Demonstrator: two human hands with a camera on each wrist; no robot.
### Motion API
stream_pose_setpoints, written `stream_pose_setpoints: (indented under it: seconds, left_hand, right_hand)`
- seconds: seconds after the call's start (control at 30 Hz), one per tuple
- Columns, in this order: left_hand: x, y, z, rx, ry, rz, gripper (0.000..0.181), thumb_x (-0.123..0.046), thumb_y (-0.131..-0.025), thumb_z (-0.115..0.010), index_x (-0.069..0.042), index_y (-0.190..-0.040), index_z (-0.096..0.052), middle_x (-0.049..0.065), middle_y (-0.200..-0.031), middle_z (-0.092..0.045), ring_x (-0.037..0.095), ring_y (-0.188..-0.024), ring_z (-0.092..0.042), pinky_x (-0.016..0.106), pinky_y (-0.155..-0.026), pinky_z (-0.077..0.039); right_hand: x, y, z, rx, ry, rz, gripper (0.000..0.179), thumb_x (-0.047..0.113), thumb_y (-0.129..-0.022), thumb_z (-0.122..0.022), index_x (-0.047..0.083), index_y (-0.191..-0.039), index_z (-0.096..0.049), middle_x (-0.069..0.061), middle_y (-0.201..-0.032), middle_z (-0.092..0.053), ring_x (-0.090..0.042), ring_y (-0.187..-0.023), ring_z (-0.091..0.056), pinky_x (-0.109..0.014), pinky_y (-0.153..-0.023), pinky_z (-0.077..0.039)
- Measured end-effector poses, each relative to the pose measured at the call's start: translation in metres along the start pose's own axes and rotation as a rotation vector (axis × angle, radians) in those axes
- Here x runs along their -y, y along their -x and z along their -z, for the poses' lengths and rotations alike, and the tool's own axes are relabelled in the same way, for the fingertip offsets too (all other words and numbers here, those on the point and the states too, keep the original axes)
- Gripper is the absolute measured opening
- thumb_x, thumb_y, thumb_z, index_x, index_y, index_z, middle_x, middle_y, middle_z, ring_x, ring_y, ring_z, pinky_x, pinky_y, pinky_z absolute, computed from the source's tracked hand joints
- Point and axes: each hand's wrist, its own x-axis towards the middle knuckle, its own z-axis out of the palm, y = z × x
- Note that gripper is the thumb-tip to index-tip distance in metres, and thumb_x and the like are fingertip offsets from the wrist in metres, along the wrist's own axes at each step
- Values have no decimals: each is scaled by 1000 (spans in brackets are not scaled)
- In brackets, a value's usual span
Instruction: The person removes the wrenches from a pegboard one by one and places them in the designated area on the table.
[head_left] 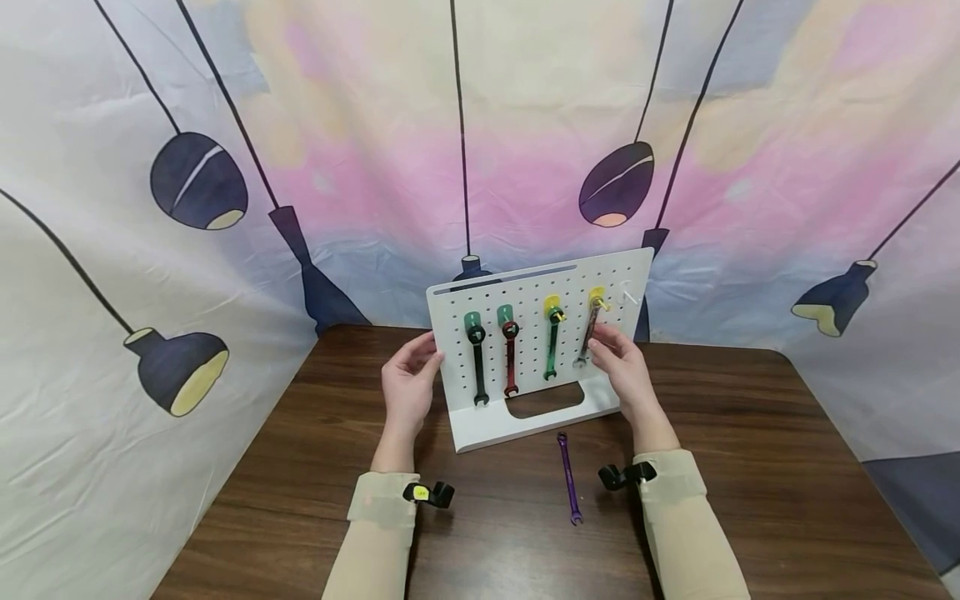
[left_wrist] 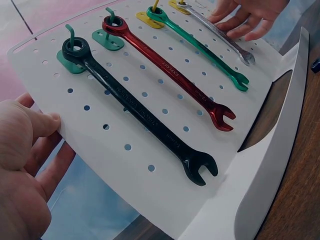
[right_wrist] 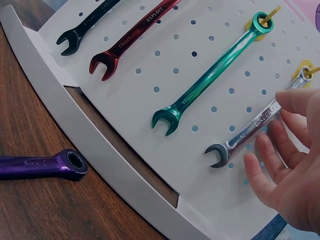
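My left hand (head_left: 408, 387) grips the left edge of a white pegboard stand (head_left: 491, 429), thumb in front. Four-like wrenches hang on its hooks: a black wrench (left_wrist: 135, 110) and a red wrench (left_wrist: 167, 65) on green hooks, a green wrench (right_wrist: 215, 72) and a silver wrench (right_wrist: 245, 130) on yellow ones. At the right, my right hand (head_left: 622, 367) pinches the silver wrench's shaft just below its ring end, which sits around the hook; this wrench hangs tilted. On the table before the stand lies a purple wrench (head_left: 569, 479), apart from both hands.
A white hook (head_left: 630, 296) stands out at the board's upper right. The stand rests on a dark wood table (head_left: 735, 433), with a printed cloth backdrop (head_left: 390, 167) behind it. The stand's base has a long cut-out slot.
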Motion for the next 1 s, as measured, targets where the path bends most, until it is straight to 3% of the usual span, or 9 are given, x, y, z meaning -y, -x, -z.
stream_pose_setpoints:
  seconds: [0.27,0.43,0.83,1.0]
  left_hand:
    - [2,1,0,5,2,4,30,-1,-97,-78,-10,-126,-79,11,-109,-77,17,-94,-69,26,-79,-52]
    - [3,1,0,7,13,-12,29,0,-97,-78,-9,-125,-80,11,-107,-76,17,-92,-69,26,-77,-51]
    - [1,1,0,-2,20,2,29,0,-97,-78,-7,-125,-79,13,-107,-76,15,-91,-68,25,-77,-51]
    - [2,0,0,5,19,-9,29,0,-97,-77,-8,-126,-79,13,-108,-76,15,-92,-68,25,-78,-51]
  right_hand:
    - [-3,1,0,-12,-20,-2,47,19,-111,-61,-2,-151,-47,-13,-147,-51,-12,-122,-54,-33,-107,-51]
    - [-1,2,1,-21,-22,-17,48,17,-111,-59,-2,-154,-46,-15,-149,-51,-10,-123,-53,-32,-107,-50]
    - [-2,5,6,-30,83,10,46,22,-110,-63,-3,-147,-56,-15,-139,-58,-15,-121,-55,-34,-104,-49]
    - [-3,4,11,-17,101,9,44,24,-109,-65,-5,-143,-59,-8,-132,-62,-11,-115,-56,-31,-101,-49]
